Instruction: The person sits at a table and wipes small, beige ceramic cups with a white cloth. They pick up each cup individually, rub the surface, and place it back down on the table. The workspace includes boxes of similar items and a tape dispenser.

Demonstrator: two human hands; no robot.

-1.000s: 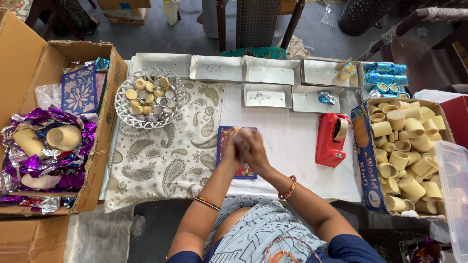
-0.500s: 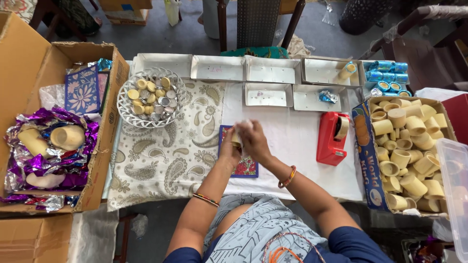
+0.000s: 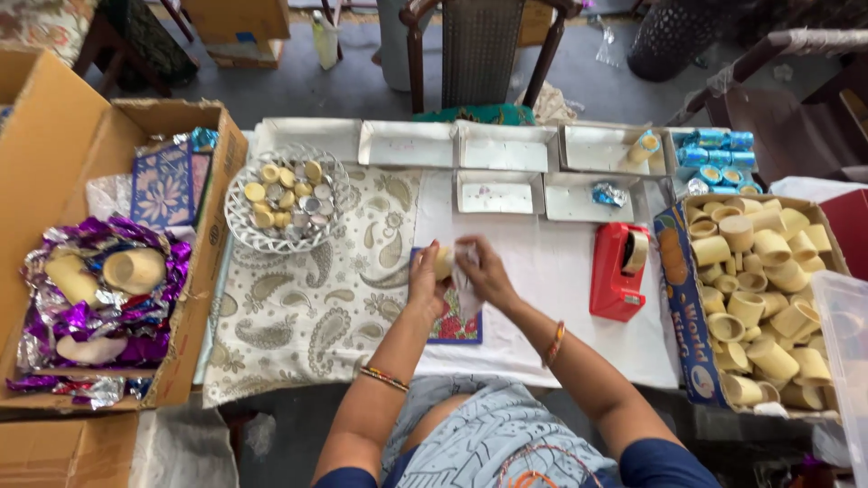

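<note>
1. I have a small pale cup (image 3: 444, 262) gripped in my left hand (image 3: 427, 282), fingers closed round its side, held just above the worktop (image 3: 551, 271).
2. My right hand (image 3: 484, 271) pinches a thin pale sheet (image 3: 467, 282), most likely foil or wrapping film; the view is too small for me to be sure which. The sheet hangs between both hands and touches the cup.
3. To do this wrapping well, I judge that I should keep the cup steady in the left hand and let the right draw the sheet snug around its wall, smoothing as it goes so no loose folds stand off.
4. I would keep the hands close together over the small patterned mat (image 3: 457, 321), so that anything dropped lands in front of me.
5. The cup sits between the hands, nearer the left palm, with the right fingertips just beside it.
6. The red tape dispenser (image 3: 619, 271) stands near, to the right; the box of bare cups (image 3: 759, 298) lies further right, and the white basket (image 3: 285, 203) of finished pieces is to the left, well apart.
</note>
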